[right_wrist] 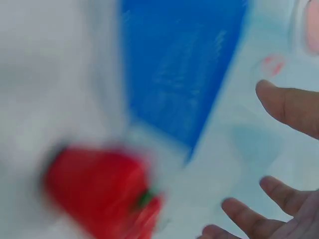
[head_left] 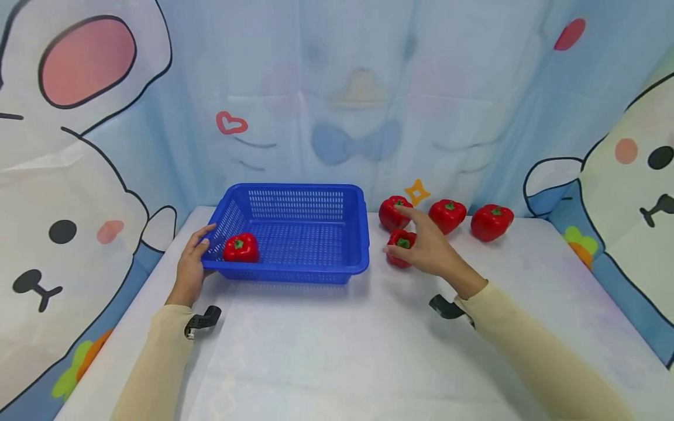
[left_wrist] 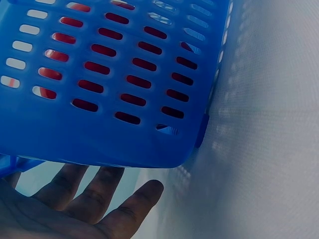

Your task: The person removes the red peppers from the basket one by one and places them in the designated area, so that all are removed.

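A blue plastic basket (head_left: 295, 270) with slotted sides sits on the table, one red bell pepper (head_left: 241, 248) in its left front corner. My left hand (head_left: 191, 266) touches the basket's left end, its fingers fairly straight along the rim; in the left wrist view, the fingers (left_wrist: 127, 211) reach to the basket's edge. To the right of the basket, my right hand (head_left: 429, 245) hovers with thumb and index finger spread around a red bell pepper (head_left: 399, 257). In the right wrist view this pepper (right_wrist: 99, 191) is blurred, apart from the fingers (right_wrist: 289, 107).
Behind my right hand stand three more red bell peppers: one at the left (head_left: 391, 214), one in the middle (head_left: 447, 217) and one at the right (head_left: 492, 223). A light blue cartoon curtain (head_left: 337, 70) hangs along the back of the white table (head_left: 326, 345).
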A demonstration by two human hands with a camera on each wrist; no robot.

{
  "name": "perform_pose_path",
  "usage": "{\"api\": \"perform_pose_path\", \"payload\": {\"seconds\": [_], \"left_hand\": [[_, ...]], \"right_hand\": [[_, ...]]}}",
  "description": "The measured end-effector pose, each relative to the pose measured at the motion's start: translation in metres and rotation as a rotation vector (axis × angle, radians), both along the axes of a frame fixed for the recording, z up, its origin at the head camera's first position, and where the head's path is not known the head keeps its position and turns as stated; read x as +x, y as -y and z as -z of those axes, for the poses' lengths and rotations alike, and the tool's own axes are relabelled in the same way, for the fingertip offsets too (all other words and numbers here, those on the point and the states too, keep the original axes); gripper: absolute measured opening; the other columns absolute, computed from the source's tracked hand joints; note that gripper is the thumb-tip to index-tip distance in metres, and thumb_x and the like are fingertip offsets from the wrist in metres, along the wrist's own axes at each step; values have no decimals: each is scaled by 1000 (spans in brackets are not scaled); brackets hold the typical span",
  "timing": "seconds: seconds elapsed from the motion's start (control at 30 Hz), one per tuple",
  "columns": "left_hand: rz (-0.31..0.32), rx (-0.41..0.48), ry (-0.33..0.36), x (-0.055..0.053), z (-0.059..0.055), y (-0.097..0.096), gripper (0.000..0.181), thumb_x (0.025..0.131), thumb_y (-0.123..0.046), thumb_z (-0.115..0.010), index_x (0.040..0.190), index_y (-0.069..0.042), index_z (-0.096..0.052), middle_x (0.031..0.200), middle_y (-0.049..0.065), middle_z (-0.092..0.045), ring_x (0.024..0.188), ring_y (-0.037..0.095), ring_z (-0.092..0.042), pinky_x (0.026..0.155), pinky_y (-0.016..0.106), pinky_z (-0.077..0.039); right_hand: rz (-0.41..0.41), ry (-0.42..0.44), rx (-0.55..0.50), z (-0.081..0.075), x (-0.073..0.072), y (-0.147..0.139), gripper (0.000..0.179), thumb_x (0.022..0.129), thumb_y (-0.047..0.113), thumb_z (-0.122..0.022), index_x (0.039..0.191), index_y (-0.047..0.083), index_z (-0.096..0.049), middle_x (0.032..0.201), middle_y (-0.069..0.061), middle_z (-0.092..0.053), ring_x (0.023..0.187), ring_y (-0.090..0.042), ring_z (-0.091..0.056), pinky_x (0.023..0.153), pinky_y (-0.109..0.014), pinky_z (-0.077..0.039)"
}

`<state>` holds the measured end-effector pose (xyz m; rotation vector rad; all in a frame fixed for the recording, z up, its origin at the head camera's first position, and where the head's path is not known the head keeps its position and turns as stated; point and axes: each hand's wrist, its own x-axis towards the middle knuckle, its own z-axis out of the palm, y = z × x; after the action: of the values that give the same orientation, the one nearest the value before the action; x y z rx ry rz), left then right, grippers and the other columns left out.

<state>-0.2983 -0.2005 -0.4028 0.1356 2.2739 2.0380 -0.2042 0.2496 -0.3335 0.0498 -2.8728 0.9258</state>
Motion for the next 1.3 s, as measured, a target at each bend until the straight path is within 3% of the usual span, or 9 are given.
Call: {"api": "perform_pose_path", "payload": {"seconds": [0.17,0.33,0.5,0.67,0.93,1.3], "left_hand": [[-4,11,-4,0,-2,1,45,108,-34,-22,152,-38,-32,167,4,-9,149,38,-21,115,58,-30],[-9,1,-1,-1,0,-3,45,108,-33,-23,152,-36,-33,167,3,-10,149,38,-22,115,58,-31],[-15,8,11,-4,2,-6,45,108,-32,-23,152,-35,-33,167,2,-11,149,37,-23,115,58,-31],[-26,10,14,-4,1,-3,45,108,-32,-23,153,-34,-32,167,0,-10,150,37,-20,115,58,-30],[-22,8,-3,-5,0,-2,45,108,-30,-24,152,-31,-33,166,1,-14,148,37,-25,115,58,-32],[-30,-5,-15,-8,3,-1,44,108,-32,-25,151,-32,-34,166,1,-15,148,38,-25,115,59,-31]], "right_hand": [[-165,12,-72,-24,-3,70,91,80,35,-81,155,24,-29,160,-8,-31,146,-35,-32,108,-61,-39],[-281,92,-184,-23,-25,132,86,81,36,-80,153,28,-32,158,-4,-36,144,-31,-37,107,-55,-43],[-283,199,-270,-7,-56,186,86,79,29,-83,151,27,-36,156,-5,-40,142,-30,-41,105,-50,-47],[-253,249,-241,7,-84,227,85,78,25,-84,150,24,-38,152,-10,-44,137,-29,-46,106,-49,-46],[-270,263,-117,20,-107,266,81,82,23,-79,151,15,-37,149,-11,-48,132,-28,-50,110,-44,-43],[-263,198,-92,20,-109,270,73,81,25,-81,143,13,-45,138,-10,-55,125,-27,-55,105,-42,-49]]}}
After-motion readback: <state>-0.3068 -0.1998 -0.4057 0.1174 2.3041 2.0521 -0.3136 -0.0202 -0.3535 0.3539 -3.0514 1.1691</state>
